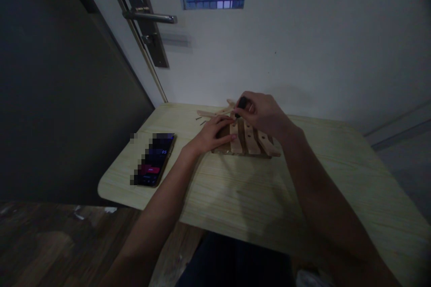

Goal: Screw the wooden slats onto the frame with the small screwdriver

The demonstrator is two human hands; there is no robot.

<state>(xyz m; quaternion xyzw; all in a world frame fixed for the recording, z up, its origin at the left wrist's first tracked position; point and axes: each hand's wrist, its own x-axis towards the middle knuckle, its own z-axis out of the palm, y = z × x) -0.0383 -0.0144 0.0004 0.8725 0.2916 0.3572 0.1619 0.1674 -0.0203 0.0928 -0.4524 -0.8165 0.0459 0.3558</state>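
Note:
My right hand [261, 110] is closed round the black handle of a screwdriver [243, 102], which is tilted and points down at the upper end of a pale wooden strip [236, 142]. My left hand [213, 133] lies low beside that strip, thumb and fingers spread, with fingertips resting on it. The strip sits on a brown wooden base [224, 149]. To its right, more pale pieces with dark holes lie across the same base, among them a wooden piece [251, 136]. My right hand partly hides the base's far side.
Behind my left hand lie loose wooden strips [212, 113] and thin screws or nails [198, 119]. A phone [156, 161] with a lit screen lies at the left of the pale table [215, 188]. Beyond the table stands a white door with a metal handle [151, 17].

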